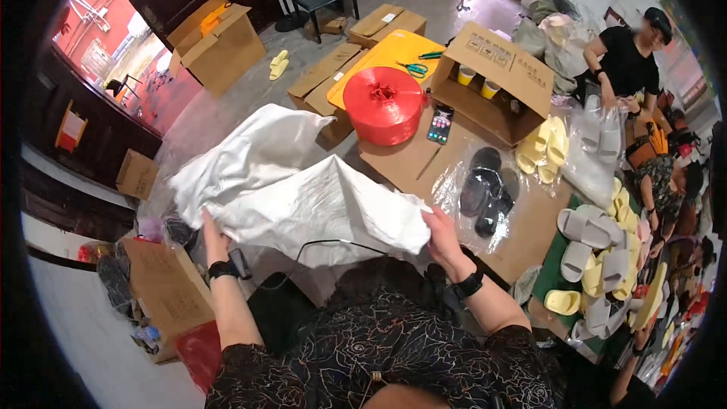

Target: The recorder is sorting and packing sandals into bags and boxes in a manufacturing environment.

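A large white woven sack is spread between my two hands, sagging and creased in the middle. My left hand is closed on its left edge, and my right hand grips the right corner. The sack's far end spreads toward the upper left, over the floor. Beyond my right hand, on the cardboard-covered table, are a big roll of red plastic twine, a phone and dark slippers in a clear bag.
An open carton holding yellow cups stands on the table, beside green-handled scissors. Yellow and grey slippers are piled at right, where other people work. Cartons stand on the floor; another box is at lower left.
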